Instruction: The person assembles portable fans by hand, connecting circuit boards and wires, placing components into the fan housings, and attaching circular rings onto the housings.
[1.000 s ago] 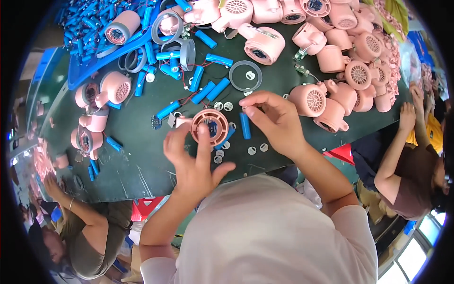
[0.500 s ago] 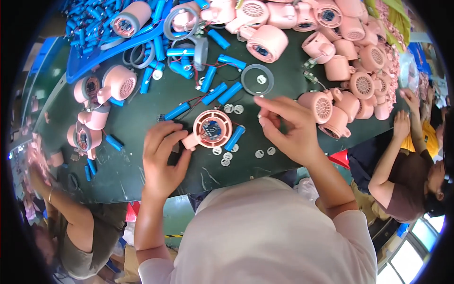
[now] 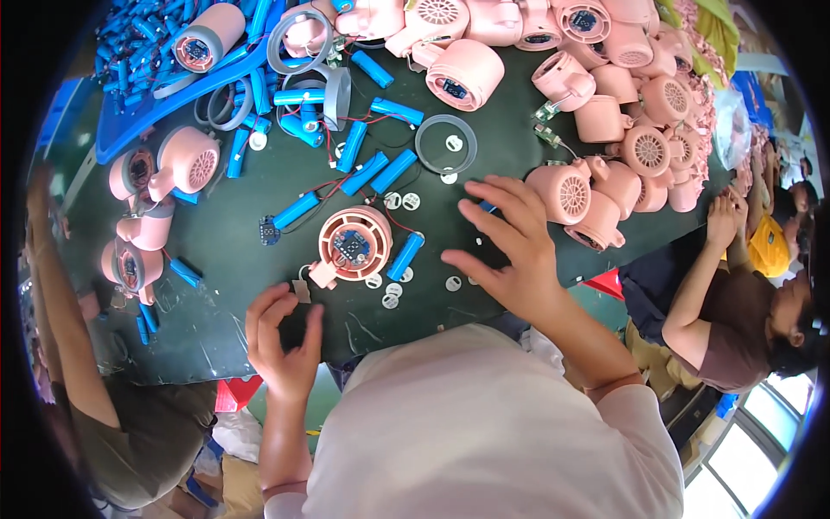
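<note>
A pink round fan housing [image 3: 326, 237] lies face up on the dark green table, with a blue circuit board [image 3: 352, 246] in its open end. Just right of it is a blue cylindrical battery [image 3: 405, 256]. My left hand [image 3: 287, 346] is open, its fingers curved and apart, below the housing's short handle stub. By its fingertips sits a small tan square piece [image 3: 301, 291]. My right hand [image 3: 519, 251] hovers open with fingers spread, right of the battery. Part of a small blue thing [image 3: 488, 207] shows beneath its fingers. Small white discs [image 3: 391, 301] lie around the housing.
A blue tray [image 3: 130, 138] heaped with batteries stands at the far left. Pink housings [image 3: 647, 151] pile up at the far right, and several others [image 3: 188, 160] lie left. A grey ring [image 3: 446, 145] is beyond my right hand. People work at both sides [image 3: 696, 303].
My left hand has let go of the housing and drawn back toward me. My right hand's fingers have spread from a near pinch. The whole view has shifted slightly.
</note>
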A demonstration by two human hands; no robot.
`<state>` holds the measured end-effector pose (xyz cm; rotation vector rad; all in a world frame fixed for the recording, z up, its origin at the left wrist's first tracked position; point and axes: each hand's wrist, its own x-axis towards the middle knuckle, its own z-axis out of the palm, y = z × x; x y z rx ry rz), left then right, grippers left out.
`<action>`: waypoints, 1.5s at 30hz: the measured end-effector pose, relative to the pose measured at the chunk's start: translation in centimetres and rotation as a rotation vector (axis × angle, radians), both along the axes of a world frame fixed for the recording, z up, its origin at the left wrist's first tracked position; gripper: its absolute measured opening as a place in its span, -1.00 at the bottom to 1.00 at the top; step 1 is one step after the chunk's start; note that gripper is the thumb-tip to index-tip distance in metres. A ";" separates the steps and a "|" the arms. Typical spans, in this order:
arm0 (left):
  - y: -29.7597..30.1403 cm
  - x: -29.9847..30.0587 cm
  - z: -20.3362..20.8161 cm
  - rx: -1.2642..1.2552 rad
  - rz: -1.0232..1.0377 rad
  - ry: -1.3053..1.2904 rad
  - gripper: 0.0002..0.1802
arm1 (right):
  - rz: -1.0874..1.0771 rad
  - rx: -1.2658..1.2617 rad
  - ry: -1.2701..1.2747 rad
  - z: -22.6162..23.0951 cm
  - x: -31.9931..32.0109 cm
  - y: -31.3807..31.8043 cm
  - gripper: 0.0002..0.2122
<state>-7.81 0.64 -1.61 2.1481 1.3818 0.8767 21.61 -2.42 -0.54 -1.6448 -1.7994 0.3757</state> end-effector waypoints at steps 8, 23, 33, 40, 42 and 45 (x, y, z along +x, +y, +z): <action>1.1 1.2 0.8 0.213 -0.201 0.017 -0.70 | -0.077 0.008 0.248 0.6 0.4 -1.6 -0.54; 0.5 6.5 0.9 -0.575 0.033 -0.875 -0.83 | -0.046 0.230 -0.057 -1.3 -0.8 1.2 -0.78; 1.1 9.8 2.4 -0.827 -0.143 -0.932 -0.63 | -0.080 -0.075 0.390 1.7 -1.3 -0.4 -0.84; 1.7 9.8 2.9 -0.887 -0.134 -0.936 -0.59 | 0.224 0.342 0.002 0.3 -2.1 0.0 -0.79; 1.5 9.2 3.0 -0.874 -0.115 -0.891 -0.59 | 0.239 0.352 -0.036 0.1 -2.1 -0.2 -0.80; 1.2 8.5 2.4 -0.878 -0.149 -0.879 -0.60 | 0.200 0.261 0.052 -0.4 -2.9 -0.2 -0.80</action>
